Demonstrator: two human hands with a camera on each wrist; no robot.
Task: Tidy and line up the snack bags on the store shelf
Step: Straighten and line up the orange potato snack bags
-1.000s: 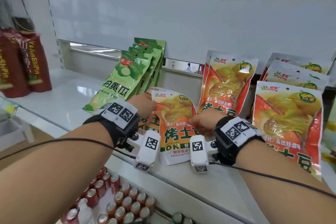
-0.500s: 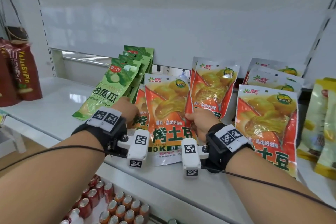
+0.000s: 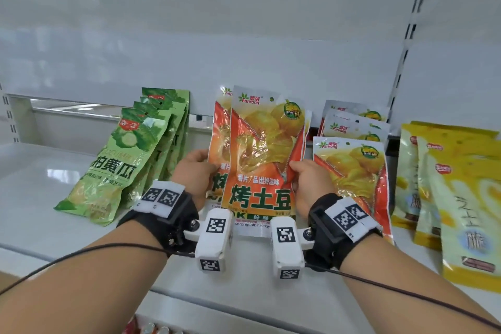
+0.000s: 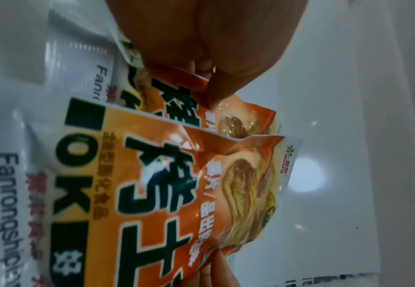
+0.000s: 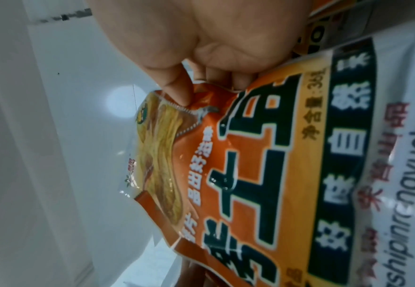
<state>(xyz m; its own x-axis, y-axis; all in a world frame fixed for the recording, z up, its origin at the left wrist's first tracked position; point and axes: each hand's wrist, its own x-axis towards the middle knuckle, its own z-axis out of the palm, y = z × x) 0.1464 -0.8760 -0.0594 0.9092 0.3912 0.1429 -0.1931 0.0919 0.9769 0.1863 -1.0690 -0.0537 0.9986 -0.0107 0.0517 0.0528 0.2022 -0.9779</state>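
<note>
On the white store shelf [image 3: 40, 171], we are holding a small stack of orange roasted-potato chip bags [image 3: 261, 160] upright between both hands. Our left hand [image 3: 193, 173] is pinching the stack's left edge, thumb in front and fingers curled behind, while our right hand [image 3: 311, 182] is gripping the right edge the same way. Just left of the stack, a row of green cucumber chip bags [image 3: 116, 168] is leaning back toward the rear panel. To the right, more orange potato bags [image 3: 352, 168] are standing, with yellow snack bags [image 3: 461, 198] beyond them.
</note>
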